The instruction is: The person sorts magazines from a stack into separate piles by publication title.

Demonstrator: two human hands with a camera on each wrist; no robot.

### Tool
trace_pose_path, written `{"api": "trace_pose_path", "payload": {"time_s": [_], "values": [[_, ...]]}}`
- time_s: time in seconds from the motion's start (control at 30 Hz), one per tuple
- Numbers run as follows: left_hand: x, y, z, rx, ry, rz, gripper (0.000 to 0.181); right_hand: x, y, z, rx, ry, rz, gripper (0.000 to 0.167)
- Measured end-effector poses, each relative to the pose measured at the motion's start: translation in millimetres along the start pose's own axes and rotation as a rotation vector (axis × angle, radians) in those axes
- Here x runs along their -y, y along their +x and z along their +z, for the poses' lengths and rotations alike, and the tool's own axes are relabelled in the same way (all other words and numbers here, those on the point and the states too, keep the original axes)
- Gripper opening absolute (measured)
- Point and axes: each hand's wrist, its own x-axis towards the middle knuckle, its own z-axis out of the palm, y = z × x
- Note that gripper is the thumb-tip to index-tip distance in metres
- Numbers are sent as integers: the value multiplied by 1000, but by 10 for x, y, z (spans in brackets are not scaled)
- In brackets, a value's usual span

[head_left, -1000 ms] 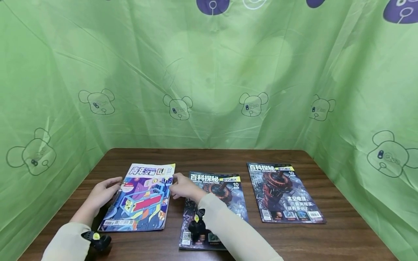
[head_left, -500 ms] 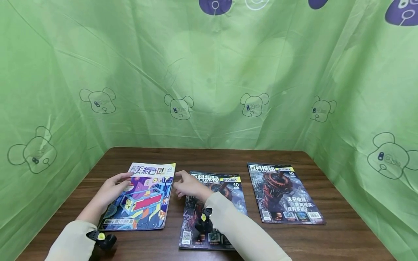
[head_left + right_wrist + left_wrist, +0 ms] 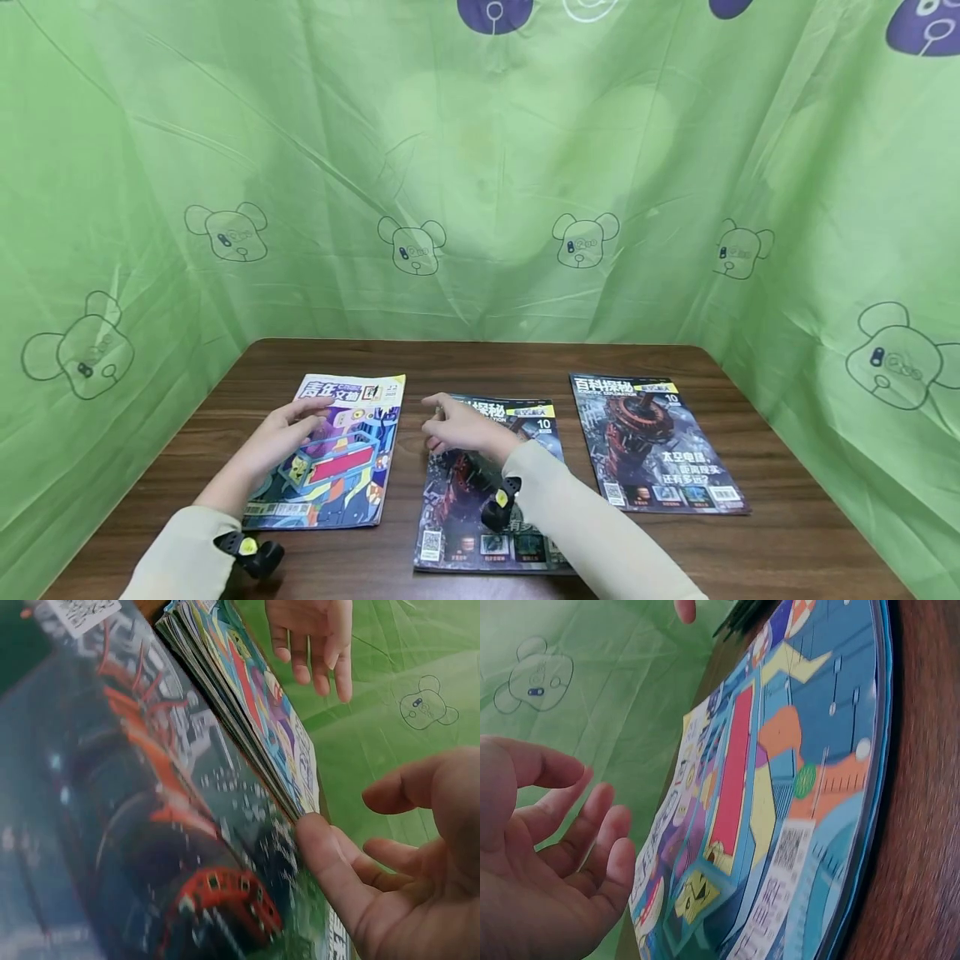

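Since the earlier frames, the left hand (image 3: 281, 437) has moved right over the colourful magazine (image 3: 345, 467), and the right hand (image 3: 465, 429) has drawn away from that magazine's right edge. Green curtain (image 3: 480, 150) surrounds the brown table (image 3: 487, 362). On it lie three magazines: the colourful one at left, a dark one (image 3: 457, 500) in the middle, a matching dark one (image 3: 660, 450) at right. Both hands are loosely spread, gripping nothing; the right is over the middle magazine's upper left corner, contact unclear. Small black devices (image 3: 251, 554) sit at the wrists.
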Motion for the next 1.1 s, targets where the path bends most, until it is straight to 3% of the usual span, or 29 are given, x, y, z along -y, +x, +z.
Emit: {"api": "trace_pose_path", "payload": {"time_s": [0.27,0.6,0.83,1.1], "values": [[-30,-8,105,66,-74,36,49,-98,-90,-180,24,-15,-3,56],[-95,12,295,104,-85,41,47,-213,-261,-384,38,31,13,56],[-144,22,462,194,-180,69,48,-318,-385,-568,29,-3,44,53],[-215,17,601,207,-184,73,43,-390,-553,-749,10,-10,40,48]]}}
